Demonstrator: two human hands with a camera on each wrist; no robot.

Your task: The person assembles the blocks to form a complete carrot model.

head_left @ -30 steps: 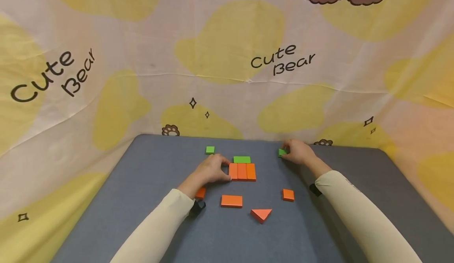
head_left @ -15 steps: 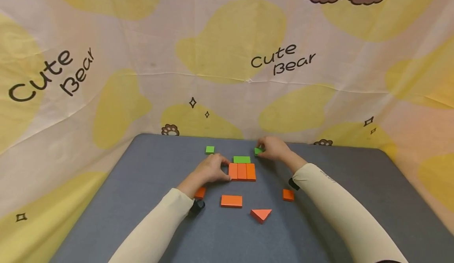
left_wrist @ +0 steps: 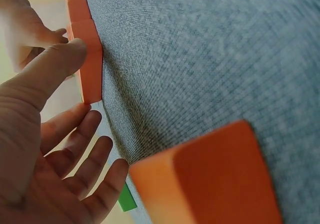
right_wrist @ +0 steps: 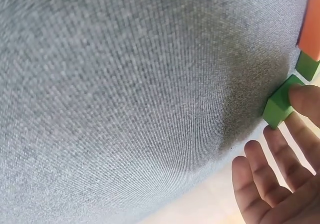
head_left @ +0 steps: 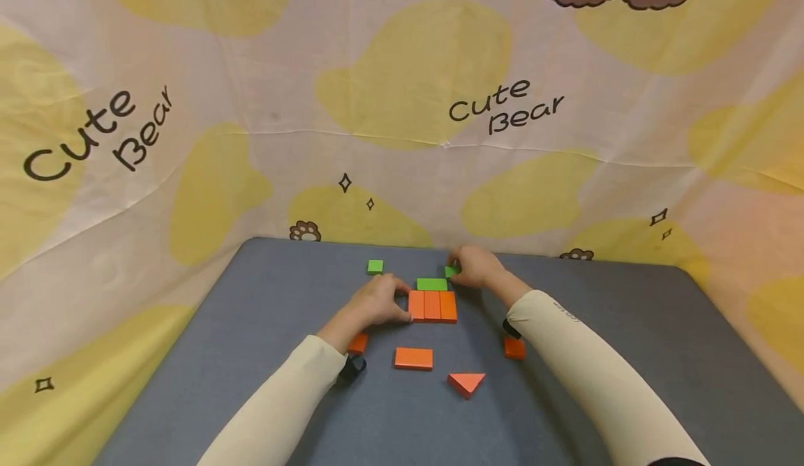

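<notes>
The small green block (head_left: 449,272) sits just beyond the right end of the longer green block (head_left: 432,284), pinched in the fingers of the right hand (head_left: 477,268). Three orange blocks (head_left: 432,307) line up side by side in front of the longer one; the fingers of the left hand (head_left: 377,300) pinch the leftmost. Nearer on the desk (head_left: 220,354) lie an orange slab (head_left: 414,358) and an orange triangle (head_left: 466,384).

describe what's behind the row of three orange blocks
A green rectangular block; past its right end, the right hand pinches a small green block. The three orange blocks cover the rectangular one's near side.
</notes>
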